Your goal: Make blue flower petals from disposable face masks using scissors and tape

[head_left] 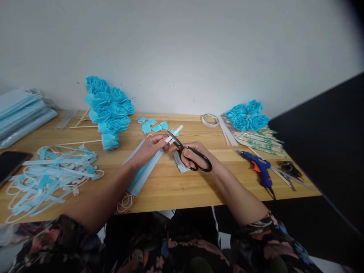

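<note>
L hand (150,148) pinches a white strip (178,130) btwn thumb & fingers, above the mid. of the desk (159,199). R hand (195,149) grips black-handled scissors (177,142), blades right at the strip, nr L fingertips. Blue masks (143,172) lie below L hand/forearm; cut blue pcs (146,127) just beyond it. Tangled offcuts (57,174) on L side, blue glue gun (260,167) on R, nr R forearm.

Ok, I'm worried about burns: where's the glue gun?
In the head view, the glue gun lies right of the right forearm, below the smaller flower bunch.
</note>
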Demonstrator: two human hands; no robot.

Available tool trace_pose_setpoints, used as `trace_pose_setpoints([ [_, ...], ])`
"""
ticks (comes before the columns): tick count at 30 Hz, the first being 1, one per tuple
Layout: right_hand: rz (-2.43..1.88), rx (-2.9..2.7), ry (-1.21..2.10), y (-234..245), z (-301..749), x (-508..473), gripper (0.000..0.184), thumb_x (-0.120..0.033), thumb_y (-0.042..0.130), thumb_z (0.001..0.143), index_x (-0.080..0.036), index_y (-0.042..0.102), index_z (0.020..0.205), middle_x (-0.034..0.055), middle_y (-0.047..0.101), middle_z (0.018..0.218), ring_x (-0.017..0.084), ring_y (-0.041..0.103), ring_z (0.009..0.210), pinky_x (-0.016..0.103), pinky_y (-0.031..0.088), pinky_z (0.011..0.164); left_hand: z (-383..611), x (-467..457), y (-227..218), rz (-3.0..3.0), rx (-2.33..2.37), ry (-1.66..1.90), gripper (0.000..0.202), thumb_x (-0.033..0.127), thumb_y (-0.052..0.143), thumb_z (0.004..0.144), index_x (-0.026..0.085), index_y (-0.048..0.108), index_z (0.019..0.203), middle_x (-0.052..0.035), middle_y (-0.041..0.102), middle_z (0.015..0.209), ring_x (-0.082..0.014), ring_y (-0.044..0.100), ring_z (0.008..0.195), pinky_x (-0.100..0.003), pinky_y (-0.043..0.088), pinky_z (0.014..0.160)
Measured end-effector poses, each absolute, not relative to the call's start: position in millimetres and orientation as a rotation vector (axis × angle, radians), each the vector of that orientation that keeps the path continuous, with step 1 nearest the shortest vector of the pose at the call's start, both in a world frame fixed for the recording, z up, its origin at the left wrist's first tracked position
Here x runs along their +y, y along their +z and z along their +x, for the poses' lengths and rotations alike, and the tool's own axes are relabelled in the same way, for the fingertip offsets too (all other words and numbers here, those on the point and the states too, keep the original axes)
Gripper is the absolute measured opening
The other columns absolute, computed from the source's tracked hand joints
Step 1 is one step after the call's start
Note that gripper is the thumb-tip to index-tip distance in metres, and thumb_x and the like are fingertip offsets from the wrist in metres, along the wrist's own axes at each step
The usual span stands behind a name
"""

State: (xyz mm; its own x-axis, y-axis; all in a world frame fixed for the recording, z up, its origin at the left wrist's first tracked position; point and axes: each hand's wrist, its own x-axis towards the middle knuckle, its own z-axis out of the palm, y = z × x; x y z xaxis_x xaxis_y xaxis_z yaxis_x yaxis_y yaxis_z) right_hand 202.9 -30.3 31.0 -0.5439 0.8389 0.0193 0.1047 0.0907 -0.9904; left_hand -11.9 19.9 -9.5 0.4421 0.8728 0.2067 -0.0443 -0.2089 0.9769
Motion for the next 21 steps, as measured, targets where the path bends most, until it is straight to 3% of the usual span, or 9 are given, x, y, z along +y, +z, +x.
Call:
trace_pose_setpoints([
  [16, -1.052, -1.645, 1.467, 35, 201, -29, 0.068, -0.074, 0.062, 0.082, -0.01, 0.074, 0.102, -0.0065, 0.049, 0.049, 0.005, 0.038, 0.036, 0.02, 0.027, 0.036, -16, 17, 12, 1.759, 0.683, 0.957, 0.047, 0.059, 0.054, 0.095, 0.018, 0.067, 0.077, -0.0034, 0.061, 0.075, -0.0163, 0.053, 0.073, -0.03, 0.044, 0.073],
  [21, -1.129, -1.585, 1.383, 40, 207, -27, 0.073, -0.076, 0.061, 0.081, -0.007, 0.073, 0.105, -0.0059, 0.048, 0.048, 0.005, 0.039, 0.036, 0.021, 0.026, 0.037, -14, 17, 11, 1.748, 0.682, 0.906, 0.045, 0.059, 0.053, 0.095, 0.017, 0.069, 0.089, -0.0032, 0.063, 0.074, -0.0139, 0.054, 0.066, -0.027, 0.045, 0.065],
])
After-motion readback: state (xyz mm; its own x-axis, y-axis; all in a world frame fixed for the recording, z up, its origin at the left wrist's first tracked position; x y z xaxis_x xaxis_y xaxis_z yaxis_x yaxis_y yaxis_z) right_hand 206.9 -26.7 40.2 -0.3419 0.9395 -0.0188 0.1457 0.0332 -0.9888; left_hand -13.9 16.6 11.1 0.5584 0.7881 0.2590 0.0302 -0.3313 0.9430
